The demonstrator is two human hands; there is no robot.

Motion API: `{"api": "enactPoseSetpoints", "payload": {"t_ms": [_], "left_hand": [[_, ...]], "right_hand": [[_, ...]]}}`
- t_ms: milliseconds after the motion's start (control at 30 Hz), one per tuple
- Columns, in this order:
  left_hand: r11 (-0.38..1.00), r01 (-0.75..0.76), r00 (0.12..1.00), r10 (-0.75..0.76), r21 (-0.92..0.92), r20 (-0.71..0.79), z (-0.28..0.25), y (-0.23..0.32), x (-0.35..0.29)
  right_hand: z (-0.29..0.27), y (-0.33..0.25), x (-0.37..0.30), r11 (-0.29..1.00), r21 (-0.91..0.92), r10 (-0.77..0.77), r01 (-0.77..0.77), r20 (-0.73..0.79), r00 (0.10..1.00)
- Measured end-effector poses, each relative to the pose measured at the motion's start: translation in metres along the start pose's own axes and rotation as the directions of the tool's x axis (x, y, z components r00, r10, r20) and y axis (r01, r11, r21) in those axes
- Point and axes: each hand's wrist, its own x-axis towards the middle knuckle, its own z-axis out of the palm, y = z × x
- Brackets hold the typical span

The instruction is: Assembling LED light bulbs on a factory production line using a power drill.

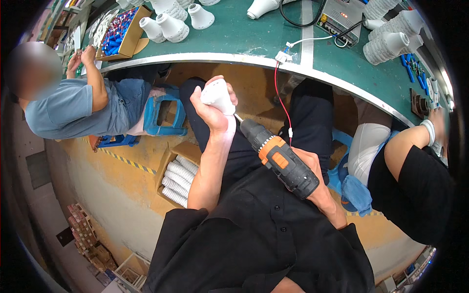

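Observation:
My left hand (212, 110) is closed around a white cone-shaped plastic housing (218, 95), holding it up in front of the table's edge. In my right hand (312, 168) is a black and orange cordless drill (281, 158), gripped by its handle, which is mostly hidden under the body. The drill points up and to the left. Its bit (238, 117) reaches close to the lower right side of the housing; whether the two touch I cannot tell. A light spot falls on my left wrist.
On the green table (234, 39) stand several white cones (173, 28), a carton of blue parts (119, 34) and a metal power supply (340, 22). A red wire (277, 93) hangs down. A carton of stacked white parts (177, 178) is left of me. Co-workers sit either side.

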Motion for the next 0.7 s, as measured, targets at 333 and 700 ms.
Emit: {"api": "enactPoseSetpoints", "payload": {"t_ms": [333,700], "left_hand": [[0.921,0.297,0.955,-0.287,-0.252,0.075,-0.014,0.009,0.018],[0.962,0.24,0.964,-0.22,-0.131,0.15,0.008,0.036,0.012]], "right_hand": [[-0.006,0.013,-0.002,0.988,-0.086,-0.133,0.129,-0.052,0.99],[-0.026,0.004,-0.002,0.971,-0.163,-0.202,0.174,-0.174,0.964]]}}
